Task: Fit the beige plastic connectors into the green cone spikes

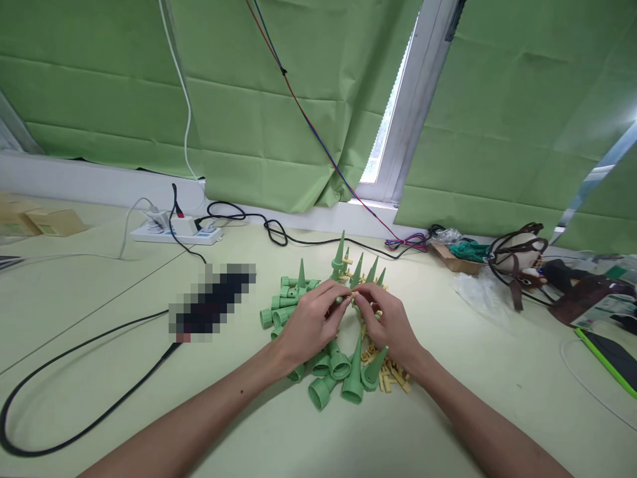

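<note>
My left hand [316, 315] is closed in a pinch on a green plastic piece [339, 300], mostly hidden by the fingers. Fingertips of my right hand [385, 318] pinch a small yellow plastic piece [353, 296] against or very near it; whether the two are joined I cannot tell. Beneath and around both hands lie several green plastic cones [353, 375] and hollow green tubes [320, 393]. Small yellow peg-like pieces [395, 380] are heaped under my right hand. Farther back, a tall green cone [339, 255] stands upright among other cones with yellow pieces.
A pixelated dark object [213, 302] with a looping black cable lies to the left. A white power strip [176, 231] sits at the back. On the right are a cardboard box [455, 259], a clear plastic bag [485, 295], tangled straps and a green-edged black device [610, 358].
</note>
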`<state>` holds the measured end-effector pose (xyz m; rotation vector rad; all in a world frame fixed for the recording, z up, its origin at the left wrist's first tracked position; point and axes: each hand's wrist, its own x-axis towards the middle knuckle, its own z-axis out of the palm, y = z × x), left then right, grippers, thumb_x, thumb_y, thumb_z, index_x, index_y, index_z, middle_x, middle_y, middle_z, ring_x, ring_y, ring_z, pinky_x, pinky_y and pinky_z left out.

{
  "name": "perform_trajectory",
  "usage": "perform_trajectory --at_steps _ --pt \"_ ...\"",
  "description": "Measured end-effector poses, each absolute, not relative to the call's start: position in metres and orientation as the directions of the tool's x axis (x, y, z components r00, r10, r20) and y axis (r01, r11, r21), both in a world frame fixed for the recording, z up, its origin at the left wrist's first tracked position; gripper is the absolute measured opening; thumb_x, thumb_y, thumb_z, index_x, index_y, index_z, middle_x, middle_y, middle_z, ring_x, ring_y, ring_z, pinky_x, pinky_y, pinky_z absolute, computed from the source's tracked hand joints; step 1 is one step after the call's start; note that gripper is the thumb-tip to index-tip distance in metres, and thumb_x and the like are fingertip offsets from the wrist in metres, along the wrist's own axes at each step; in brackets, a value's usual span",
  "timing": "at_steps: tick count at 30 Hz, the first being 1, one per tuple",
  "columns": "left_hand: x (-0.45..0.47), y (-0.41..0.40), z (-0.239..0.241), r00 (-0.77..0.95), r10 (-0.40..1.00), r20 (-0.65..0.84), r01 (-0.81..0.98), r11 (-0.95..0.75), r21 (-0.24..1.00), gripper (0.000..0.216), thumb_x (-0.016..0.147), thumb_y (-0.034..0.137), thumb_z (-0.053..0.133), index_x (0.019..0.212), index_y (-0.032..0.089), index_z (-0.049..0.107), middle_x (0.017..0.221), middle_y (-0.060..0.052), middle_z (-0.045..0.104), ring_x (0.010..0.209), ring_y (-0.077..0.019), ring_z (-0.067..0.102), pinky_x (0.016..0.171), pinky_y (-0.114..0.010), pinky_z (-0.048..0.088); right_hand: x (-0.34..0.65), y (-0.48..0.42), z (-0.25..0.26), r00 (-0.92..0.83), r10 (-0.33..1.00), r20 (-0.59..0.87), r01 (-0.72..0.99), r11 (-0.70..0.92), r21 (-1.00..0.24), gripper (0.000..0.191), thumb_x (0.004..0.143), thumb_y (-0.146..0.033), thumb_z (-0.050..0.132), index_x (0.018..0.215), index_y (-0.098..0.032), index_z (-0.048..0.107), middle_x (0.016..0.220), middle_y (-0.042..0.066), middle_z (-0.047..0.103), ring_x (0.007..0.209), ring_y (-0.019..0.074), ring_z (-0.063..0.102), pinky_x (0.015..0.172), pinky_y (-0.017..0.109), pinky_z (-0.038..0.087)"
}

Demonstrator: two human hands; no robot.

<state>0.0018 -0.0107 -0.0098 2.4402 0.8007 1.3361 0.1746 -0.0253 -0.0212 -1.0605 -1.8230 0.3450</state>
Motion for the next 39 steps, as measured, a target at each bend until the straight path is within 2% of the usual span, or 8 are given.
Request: perform_trajectory --at_steps 4,9,15,20,24,30,35,39 --pt "0.0014 -0.0106 -0.0102 0.444 0.569 0.692 0.347 -0.821 0.453 0.016 0.095 0.012 0.049 0.104 0.017 0.061 0.098 -0.004 0.064 0.084 -0.0138 0.061 0.071 -0.025 0.05 0.1763 -0.0237 -0.0242 -0.179 0.787 0.59 0.521 0.584 -0.622 0.017 0.098 -0.028 0.045 0.098 -0.019 0.059 0.09 0.006 0.065 0.076 0.0172 0.06 0.068 0.028 0.047" --pt "0.0018 -0.0103 -0.012 0.454 0.56 0.693 0.345 -0.828 0.442 0.017 0.095 0.012 0.049 0.105 0.017 0.061 0.098 -0.004 0.064 0.084 -0.0134 0.061 0.072 -0.025 0.051 0.1771 -0.0227 -0.026 -0.184 0.793 0.58 0.531 0.577 -0.62 0.018 0.099 -0.029 0.043 0.092 -0.019 0.057 0.079 0.003 0.061 0.067 0.0153 0.055 0.064 0.027 0.045" --pt "0.0026 -0.0099 -0.0138 0.47 0.545 0.694 0.333 -0.838 0.432 0.018 0.095 0.012 0.048 0.106 0.017 0.061 0.096 -0.004 0.063 0.083 -0.013 0.06 0.072 -0.025 0.051 0.1767 -0.0224 -0.0255 -0.185 0.787 0.589 0.573 0.573 -0.586 0.025 0.1 -0.028 0.041 0.079 -0.019 0.052 0.068 -0.001 0.052 0.06 0.0128 0.047 0.059 0.025 0.038" --pt "0.0024 -0.0096 -0.0151 0.487 0.536 0.689 0.326 -0.844 0.426 0.018 0.095 0.013 0.048 0.106 0.018 0.061 0.097 -0.005 0.063 0.078 -0.0131 0.06 0.069 -0.026 0.052 0.1775 -0.0199 -0.0271 -0.179 0.789 0.587 0.625 0.552 -0.552 0.036 0.1 -0.03 0.039 0.066 -0.02 0.04 0.058 -0.004 0.04 0.053 0.0116 0.036 0.053 0.026 0.029" --pt "0.002 -0.0097 -0.0155 0.5 0.534 0.682 0.32 -0.846 0.427 0.018 0.094 0.013 0.048 0.106 0.018 0.061 0.096 -0.005 0.063 0.076 -0.013 0.06 0.068 -0.026 0.052 0.1781 -0.0184 -0.029 -0.179 0.797 0.576 0.631 0.543 -0.555 0.04 0.101 -0.033 0.038 0.063 -0.02 0.037 0.055 -0.004 0.039 0.05 0.0109 0.035 0.052 0.026 0.028" --pt "0.0026 -0.01 -0.0153 0.478 0.544 0.69 0.323 -0.839 0.438 0.017 0.094 0.013 0.049 0.105 0.018 0.062 0.095 -0.004 0.063 0.078 -0.0131 0.06 0.07 -0.026 0.052 0.1771 -0.0199 -0.0264 -0.164 0.798 0.58 0.625 0.539 -0.565 0.038 0.1 -0.033 0.04 0.065 -0.02 0.042 0.056 -0.004 0.041 0.051 0.0109 0.037 0.053 0.026 0.03" --pt "0.0028 -0.01 -0.0143 0.446 0.56 0.698 0.341 -0.828 0.446 0.017 0.094 0.012 0.049 0.104 0.018 0.062 0.095 -0.004 0.064 0.079 -0.0135 0.061 0.071 -0.027 0.052 0.1764 -0.023 -0.0234 -0.193 0.791 0.581 0.535 0.581 -0.614 0.02 0.1 -0.029 0.043 0.087 -0.019 0.055 0.074 0.0 0.058 0.063 0.0126 0.051 0.06 0.025 0.039" --pt "0.0025 -0.0101 -0.0146 0.462 0.558 0.689 0.342 -0.829 0.443 0.017 0.095 0.014 0.047 0.104 0.018 0.062 0.095 -0.005 0.063 0.078 -0.0137 0.061 0.069 -0.027 0.052 0.1767 -0.0237 -0.024 -0.206 0.79 0.577 0.536 0.584 -0.609 0.019 0.1 -0.027 0.042 0.087 -0.019 0.054 0.072 0.0 0.056 0.062 0.013 0.05 0.061 0.025 0.04"
